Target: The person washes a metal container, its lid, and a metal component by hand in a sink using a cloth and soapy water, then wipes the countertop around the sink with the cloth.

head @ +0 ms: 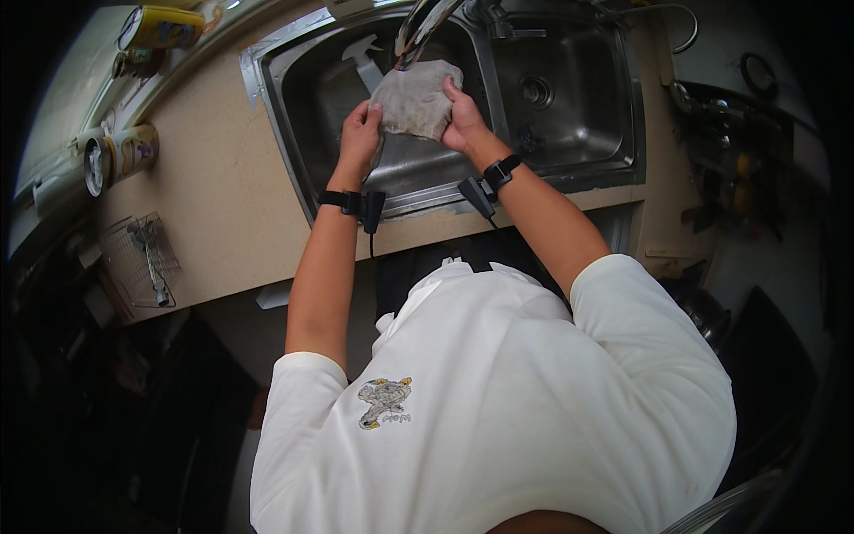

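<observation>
A greyish cloth [415, 103] is spread between my two hands over the left basin [320, 143] of a stainless steel sink. My left hand [360, 137] pinches its left edge, thumb on top. On the opposite edge, my right hand [463, 120] grips the cloth with the thumb raised along its upper side. The end of the chrome faucet [420, 30] is directly above the cloth's far edge; whether water runs is hard to tell. Partly behind the cloth, a white spray bottle [364, 63] lies in the same basin.
The right basin [580, 100] has a drain and a small dark item near its front. Cans [137, 148] and a wire rack [143, 260] stand on the beige countertop [220, 180] at left. Dark utensils [727, 160] crowd the right side. Black wrist straps with devices trail cables.
</observation>
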Motion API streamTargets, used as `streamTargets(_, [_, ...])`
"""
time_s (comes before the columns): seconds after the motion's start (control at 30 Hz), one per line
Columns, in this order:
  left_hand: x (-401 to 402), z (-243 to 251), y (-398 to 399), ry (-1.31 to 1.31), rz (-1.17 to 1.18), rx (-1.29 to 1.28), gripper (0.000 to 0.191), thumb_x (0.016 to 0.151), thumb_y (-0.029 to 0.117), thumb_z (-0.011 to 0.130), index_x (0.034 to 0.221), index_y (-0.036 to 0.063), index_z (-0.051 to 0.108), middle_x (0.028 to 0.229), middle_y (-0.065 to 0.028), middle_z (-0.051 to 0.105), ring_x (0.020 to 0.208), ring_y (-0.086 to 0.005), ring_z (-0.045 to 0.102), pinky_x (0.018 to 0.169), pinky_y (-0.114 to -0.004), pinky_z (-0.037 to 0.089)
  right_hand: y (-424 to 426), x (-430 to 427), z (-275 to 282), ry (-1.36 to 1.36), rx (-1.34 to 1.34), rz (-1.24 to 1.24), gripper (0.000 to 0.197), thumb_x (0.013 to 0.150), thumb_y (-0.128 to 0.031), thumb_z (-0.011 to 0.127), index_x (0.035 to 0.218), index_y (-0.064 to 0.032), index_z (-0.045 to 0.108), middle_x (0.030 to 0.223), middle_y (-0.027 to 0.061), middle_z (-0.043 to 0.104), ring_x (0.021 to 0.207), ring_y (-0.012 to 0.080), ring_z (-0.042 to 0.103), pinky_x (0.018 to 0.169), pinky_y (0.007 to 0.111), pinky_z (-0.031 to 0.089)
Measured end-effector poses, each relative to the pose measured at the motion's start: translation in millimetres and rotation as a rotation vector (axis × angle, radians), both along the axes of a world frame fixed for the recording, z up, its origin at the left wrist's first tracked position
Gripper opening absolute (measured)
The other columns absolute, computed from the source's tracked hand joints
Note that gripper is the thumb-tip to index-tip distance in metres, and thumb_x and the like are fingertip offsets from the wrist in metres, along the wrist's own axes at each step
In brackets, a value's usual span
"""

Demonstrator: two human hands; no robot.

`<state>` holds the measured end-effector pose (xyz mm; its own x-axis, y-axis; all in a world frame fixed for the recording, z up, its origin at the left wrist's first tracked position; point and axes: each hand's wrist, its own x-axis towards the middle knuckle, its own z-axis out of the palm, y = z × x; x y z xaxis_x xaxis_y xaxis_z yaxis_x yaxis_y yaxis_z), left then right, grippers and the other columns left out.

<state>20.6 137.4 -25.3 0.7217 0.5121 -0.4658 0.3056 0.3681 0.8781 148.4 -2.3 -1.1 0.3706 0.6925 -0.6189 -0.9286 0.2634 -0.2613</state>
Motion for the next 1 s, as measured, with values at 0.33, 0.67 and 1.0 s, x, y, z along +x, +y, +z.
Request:
streamTargets(0.33, [20.2, 51.3, -15.4, -0.07, -0.147, 0.808, 0.023, 0.086, 0.018, 0.07, 0.106, 0.0085, 0.07, 0.103, -0.0095, 0.065, 0.095, -0.0212, 0.061, 0.078, -0.03, 0.049, -22.4, 1.6, -5.0, -0.026, 0.052, -0.117, 0.059, 0.1, -0.045, 0.044, 0.139, -0.0012, 0.042, 0.139, 0.0173, 0.05, 0.127, 0.0345, 0.05, 0.11, 0.049, 0.037])
streamTargets(0.67, [42.5, -11.0, -13.0, 0.031, -0.015, -0.106, 0.054, 0.097, 0.047, 0.055, 0.128, 0.0032, 0.049, 0.12, -0.0097, 0.06, 0.105, -0.0192, 0.058, 0.091, -0.033, 0.046, -18.7, -2.4, 16.3, 0.003, 0.049, -0.091, 0.056, 0.102, -0.043, 0.041, 0.139, -0.001, 0.042, 0.139, 0.0187, 0.05, 0.127, 0.0351, 0.05, 0.11, 0.049, 0.038])
streamTargets(1.0, [46.7, 15.9, -35.9, -0.049, 0.188, -0.485, 0.045, 0.104, 0.04, 0.04, 0.132, 0.0057, 0.05, 0.12, -0.0091, 0.06, 0.108, -0.0226, 0.059, 0.09, -0.036, 0.047, -22.0, 26.2, -19.9, -0.391, -0.422, -0.041, 0.045, 0.091, -0.033, 0.065, 0.119, 0.0012, 0.058, 0.115, 0.0145, 0.065, 0.108, 0.0301, 0.061, 0.095, 0.04, 0.047])
